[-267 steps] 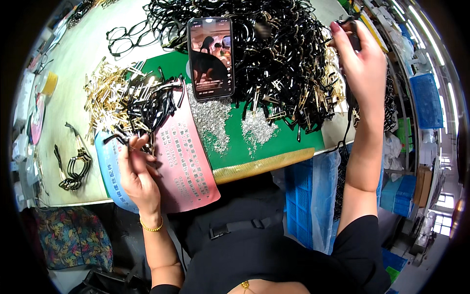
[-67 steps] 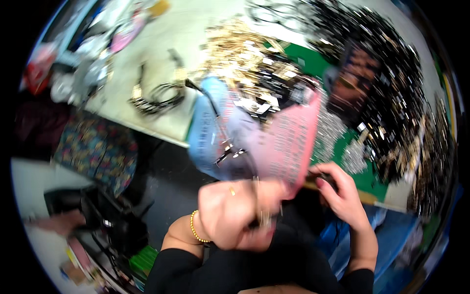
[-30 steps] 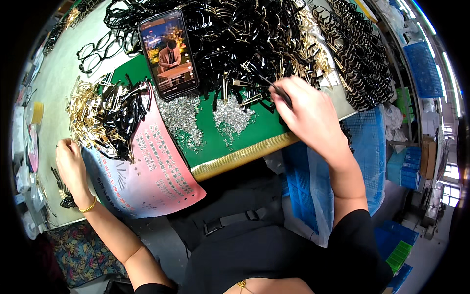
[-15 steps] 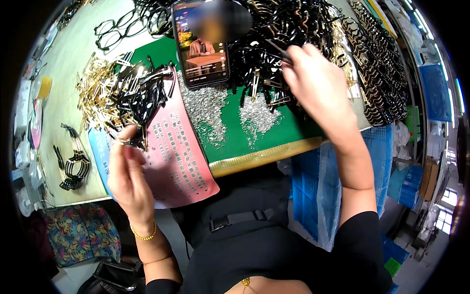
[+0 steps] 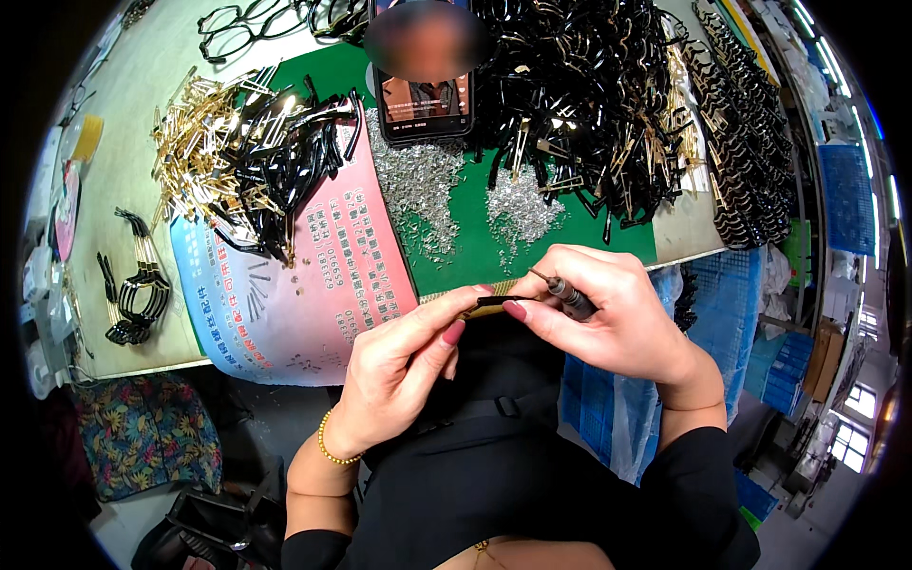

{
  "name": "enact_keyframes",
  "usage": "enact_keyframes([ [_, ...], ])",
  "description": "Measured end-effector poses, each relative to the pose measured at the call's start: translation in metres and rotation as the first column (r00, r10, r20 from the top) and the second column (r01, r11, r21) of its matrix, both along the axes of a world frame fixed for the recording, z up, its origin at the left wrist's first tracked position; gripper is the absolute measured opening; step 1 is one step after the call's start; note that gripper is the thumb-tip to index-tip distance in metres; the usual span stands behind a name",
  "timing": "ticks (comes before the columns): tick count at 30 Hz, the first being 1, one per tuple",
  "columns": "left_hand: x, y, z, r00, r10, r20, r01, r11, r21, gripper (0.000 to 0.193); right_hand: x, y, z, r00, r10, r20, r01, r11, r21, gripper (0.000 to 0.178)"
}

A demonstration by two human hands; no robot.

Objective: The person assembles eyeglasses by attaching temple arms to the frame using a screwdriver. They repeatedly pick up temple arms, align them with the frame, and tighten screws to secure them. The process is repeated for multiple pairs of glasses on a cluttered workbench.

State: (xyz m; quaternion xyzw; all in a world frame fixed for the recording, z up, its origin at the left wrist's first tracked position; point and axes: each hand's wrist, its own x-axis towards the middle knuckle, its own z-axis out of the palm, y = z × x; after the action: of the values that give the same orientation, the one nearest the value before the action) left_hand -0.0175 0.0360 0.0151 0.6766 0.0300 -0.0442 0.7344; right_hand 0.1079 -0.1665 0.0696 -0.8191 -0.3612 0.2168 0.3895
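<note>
My two hands meet just off the table's near edge, around a short, slim black piece (image 5: pixel 499 300) that looks like a spectacle temple tip. The thumb and forefinger of my left hand (image 5: pixel 388 366) pinch its left end. My right hand (image 5: pixel 632 318) has thumb and forefinger at its right end. A small screwdriver (image 5: pixel 572 298) with a dark handle lies gripped in that same right hand, its thin shaft pointing up and left. Beyond the hands are two heaps of tiny silver metal bits (image 5: pixel 522 211), perhaps screws, on a green mat (image 5: pixel 475 269).
At left, a pile of gold metal parts (image 5: pixel 195 142) and black temples (image 5: pixel 285 176) overlaps a pink and blue printed sheet (image 5: pixel 351 275). A phone (image 5: pixel 429 123) stands at the back. Black parts (image 5: pixel 598 104) heap up at right. Spectacle frames (image 5: pixel 233 36) lie far left; blue crates (image 5: pixel 698 328) stand below right.
My left hand has left the gold and black pile and my right hand the black heap. Both have come together at the near edge, around the black piece. The view has shifted slightly.
</note>
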Motion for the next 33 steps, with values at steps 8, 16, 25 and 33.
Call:
enact_keyframes([
  [8, -0.003, 0.008, 0.000, 0.996, -0.084, 0.008, 0.083, 0.994, 0.069, 0.036, 0.002, -0.003, 0.003, 0.996, 0.090, -0.018, -0.090, 0.996, -0.013, 0.017],
  [16, -0.001, 0.015, 0.007, 0.956, -0.228, 0.187, 0.116, 0.874, 0.473, 0.037, 0.000, -0.002, 0.008, 0.965, 0.258, 0.055, -0.256, 0.966, -0.037, 0.013],
  [25, -0.004, 0.010, 0.004, 0.894, -0.341, 0.291, 0.116, 0.802, 0.586, 0.026, -0.019, -0.007, 0.008, 0.949, 0.311, 0.050, -0.309, 0.950, -0.056, 0.022],
  [33, -0.004, 0.008, 0.008, 0.901, -0.418, 0.116, 0.214, 0.661, 0.719, 0.018, -0.018, -0.016, -0.007, 0.958, 0.287, 0.020, -0.284, 0.953, -0.109, 0.028],
])
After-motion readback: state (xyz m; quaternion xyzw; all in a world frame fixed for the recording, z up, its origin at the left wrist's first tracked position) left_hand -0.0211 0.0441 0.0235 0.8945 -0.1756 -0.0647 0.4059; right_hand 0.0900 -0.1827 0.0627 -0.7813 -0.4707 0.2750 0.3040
